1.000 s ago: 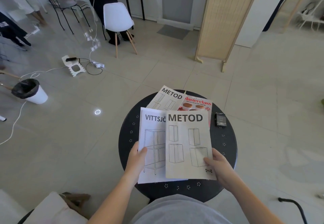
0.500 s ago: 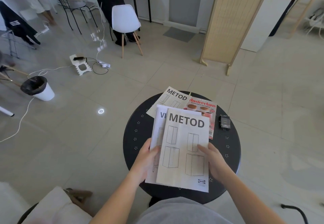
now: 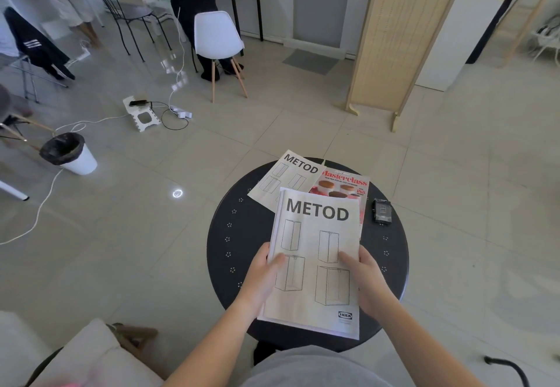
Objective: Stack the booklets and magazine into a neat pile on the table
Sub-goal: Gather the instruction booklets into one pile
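Observation:
On the round black table [image 3: 230, 244] I hold a white METOD booklet [image 3: 318, 235] lying squarely over the VITTSJÖ booklet, of which only a thin left edge [image 3: 274, 229] shows. My left hand [image 3: 263, 271] grips the pair's left edge with the thumb on top. My right hand [image 3: 362, 274] grips the right edge, fingers spread on the cover. Behind them a second METOD booklet [image 3: 286, 177] lies tilted at the table's far side. A red Masterclass magazine [image 3: 342, 185] lies beside it, partly covered by the held pair.
A small black device [image 3: 381, 211] lies on the table's right side. Beyond the table are tiled floor, a white chair [image 3: 216, 37], a bin with a black liner [image 3: 68, 153], floor cables [image 3: 169, 114] and a folding wooden screen [image 3: 403, 32].
The top METOD booklet has slid left over the VITTSJÖ booklet until its title is covered. Both hands have drawn in toward the pair's side edges.

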Demonstrator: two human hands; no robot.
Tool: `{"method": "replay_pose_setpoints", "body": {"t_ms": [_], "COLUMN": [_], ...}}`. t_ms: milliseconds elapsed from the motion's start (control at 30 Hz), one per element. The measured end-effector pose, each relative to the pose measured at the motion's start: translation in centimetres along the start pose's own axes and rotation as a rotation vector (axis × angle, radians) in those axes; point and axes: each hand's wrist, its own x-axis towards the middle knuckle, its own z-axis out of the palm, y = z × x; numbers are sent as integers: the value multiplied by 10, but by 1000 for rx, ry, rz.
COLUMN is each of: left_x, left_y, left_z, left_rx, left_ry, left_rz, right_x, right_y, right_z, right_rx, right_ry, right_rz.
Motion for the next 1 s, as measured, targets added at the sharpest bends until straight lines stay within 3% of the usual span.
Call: {"method": "replay_pose_setpoints", "body": {"t_ms": [133, 267, 600, 1000], "left_x": [-5, 0, 34, 154], "left_y": [-4, -15, -17, -13], "left_z": [9, 17, -2, -55], "left_rx": [14, 24, 43, 396], "left_ry": [17, 33, 63, 172], "left_rz": [-19, -45, -144, -227], "right_x": [-4, -6, 5, 26], "right_y": [3, 9, 17, 13], "right_z": [-14, -23, -43, -35], "right_rx": [18, -19, 21, 87], "right_ry": [-90, -101, 26, 221], "right_rz": [69, 24, -8, 0]}}
